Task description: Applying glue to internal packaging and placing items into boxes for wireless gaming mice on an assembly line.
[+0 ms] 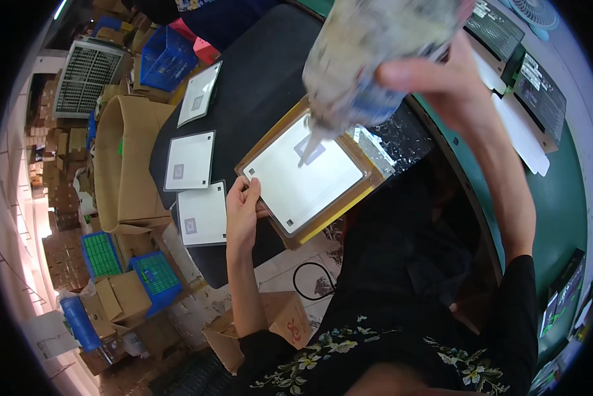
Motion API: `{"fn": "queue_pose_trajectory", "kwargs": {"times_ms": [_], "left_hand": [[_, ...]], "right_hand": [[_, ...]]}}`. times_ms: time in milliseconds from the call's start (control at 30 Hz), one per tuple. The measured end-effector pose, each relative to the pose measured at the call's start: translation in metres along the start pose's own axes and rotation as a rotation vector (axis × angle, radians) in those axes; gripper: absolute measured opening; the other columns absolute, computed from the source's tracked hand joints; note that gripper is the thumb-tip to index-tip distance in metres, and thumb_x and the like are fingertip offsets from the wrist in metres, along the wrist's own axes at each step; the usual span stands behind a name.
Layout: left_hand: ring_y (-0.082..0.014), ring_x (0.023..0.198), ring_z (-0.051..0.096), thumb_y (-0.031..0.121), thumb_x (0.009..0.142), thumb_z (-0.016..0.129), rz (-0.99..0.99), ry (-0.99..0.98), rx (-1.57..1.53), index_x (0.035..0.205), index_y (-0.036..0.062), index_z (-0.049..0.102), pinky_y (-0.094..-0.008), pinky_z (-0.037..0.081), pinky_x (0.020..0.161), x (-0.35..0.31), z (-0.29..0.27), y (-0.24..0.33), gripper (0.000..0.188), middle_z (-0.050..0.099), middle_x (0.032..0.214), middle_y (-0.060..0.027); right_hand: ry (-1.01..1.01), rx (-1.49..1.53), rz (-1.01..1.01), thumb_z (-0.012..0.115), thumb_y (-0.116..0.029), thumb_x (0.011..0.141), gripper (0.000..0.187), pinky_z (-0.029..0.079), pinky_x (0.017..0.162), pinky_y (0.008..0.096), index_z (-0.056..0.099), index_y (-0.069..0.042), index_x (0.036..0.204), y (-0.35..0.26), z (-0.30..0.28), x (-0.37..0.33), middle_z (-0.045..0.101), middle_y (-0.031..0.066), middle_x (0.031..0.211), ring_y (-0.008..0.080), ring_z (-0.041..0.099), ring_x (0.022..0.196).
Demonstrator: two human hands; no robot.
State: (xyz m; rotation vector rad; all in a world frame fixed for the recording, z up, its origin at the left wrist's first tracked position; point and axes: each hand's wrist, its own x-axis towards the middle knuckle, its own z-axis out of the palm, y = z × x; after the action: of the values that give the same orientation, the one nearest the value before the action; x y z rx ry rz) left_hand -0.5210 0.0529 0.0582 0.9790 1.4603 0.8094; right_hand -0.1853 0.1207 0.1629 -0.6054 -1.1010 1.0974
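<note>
My right hand (pixel 442 82) grips a large squeeze bottle (pixel 369 56), smeared and cloudy white, tipped with its nozzle down. The narrow nozzle (pixel 312 148) points at a grey square mark on a white rectangular panel (pixel 310 191). Whether the tip touches the panel, I cannot tell. That panel has rounded corners, a dark rim and small dark corner squares, and it rests on a brown, yellow-edged board (pixel 339 221). My left hand (pixel 244 214) holds the panel's left edge, thumb on top and fingers partly hidden beneath.
Three similar panels lie to the left: one far back (pixel 199 96), one in the middle (pixel 189 162) and one nearer (pixel 203 214). They sit on a black surface (pixel 253 79). Flat dark boxes (pixel 541 99) lie on a green table (pixel 560 198) at right. Cardboard boxes (pixel 144 158) stand left.
</note>
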Motion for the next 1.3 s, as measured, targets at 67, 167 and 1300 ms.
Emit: {"fn": "queue_pose_trajectory", "kwargs": {"times_ms": [67, 167, 1300], "left_hand": [[-0.0131, 0.071, 0.071, 0.026, 0.106, 0.047, -0.016, -0.027, -0.009, 0.117, 0.0034, 0.051, -0.0236, 0.058, 0.061, 0.002, -0.001, 0.000, 0.025, 0.070, 0.095, -0.0088], [-0.0148, 0.076, 0.072, 0.025, 0.106, 0.047, -0.043, -0.071, -0.041, 0.125, 0.0032, 0.049, -0.0249, 0.060, 0.064, 0.000, -0.006, -0.004, 0.029, 0.070, 0.102, -0.0097], [0.0011, 0.061, 0.053, 0.023, 0.105, 0.049, 0.093, -0.003, -0.102, 0.119, 0.0079, 0.053, -0.0138, 0.039, 0.049, 0.002, 0.013, -0.010, 0.021, 0.063, 0.087, 0.0029]], "right_hand": [[-0.178, 0.059, 0.138, 0.087, -0.008, 0.070, 0.052, 0.052, 0.095, 0.0353, 0.065, 0.001, 0.116, 0.013, -0.003, -0.010, 0.071, 0.0104, 0.108, 0.0200, 0.069, 0.098], [-0.244, 0.136, 0.255, 0.088, -0.002, 0.066, 0.064, 0.048, 0.100, 0.0338, 0.059, 0.000, 0.124, 0.037, 0.021, -0.024, 0.068, 0.0088, 0.114, 0.0179, 0.064, 0.108], [-0.272, -0.227, 0.092, 0.090, -0.010, 0.065, 0.062, 0.048, 0.099, 0.0329, 0.061, -0.001, 0.120, 0.044, -0.026, -0.012, 0.070, 0.0089, 0.111, 0.0177, 0.065, 0.103]]}}
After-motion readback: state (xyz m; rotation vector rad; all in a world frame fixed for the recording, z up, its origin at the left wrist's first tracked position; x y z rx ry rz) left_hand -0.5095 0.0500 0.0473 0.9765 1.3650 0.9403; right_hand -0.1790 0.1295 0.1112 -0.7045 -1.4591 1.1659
